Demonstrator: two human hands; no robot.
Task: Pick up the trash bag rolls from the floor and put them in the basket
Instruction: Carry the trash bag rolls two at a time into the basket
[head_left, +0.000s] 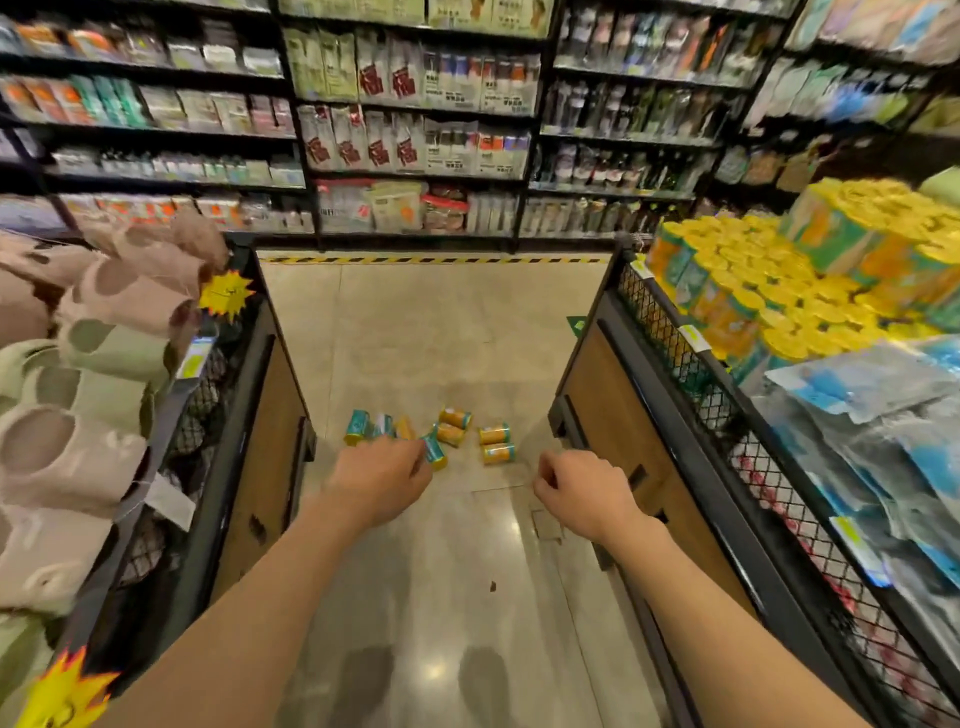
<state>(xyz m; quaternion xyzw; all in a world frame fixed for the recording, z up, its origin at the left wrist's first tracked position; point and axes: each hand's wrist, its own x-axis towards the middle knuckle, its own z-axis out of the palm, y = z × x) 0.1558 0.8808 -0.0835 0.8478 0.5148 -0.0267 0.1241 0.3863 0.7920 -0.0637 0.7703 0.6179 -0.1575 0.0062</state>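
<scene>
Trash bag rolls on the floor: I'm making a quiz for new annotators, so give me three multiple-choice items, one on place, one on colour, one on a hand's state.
1. Where do the loose trash bag rolls lie?
A) on a back shelf
B) on the floor between the left display bin and the right display bin
C) in a cart

2. What colours are their wrappers?
A) red and black
B) purple and white
C) orange and teal

3. What is the right hand doing?
A) holding nothing
B) gripping a roll
C) resting on a bin

Answers: 1 B, they lie clustered on the aisle tiles; 2 C, both colours show in the cluster; 3 A, its loosely curled fingers are empty.
</scene>
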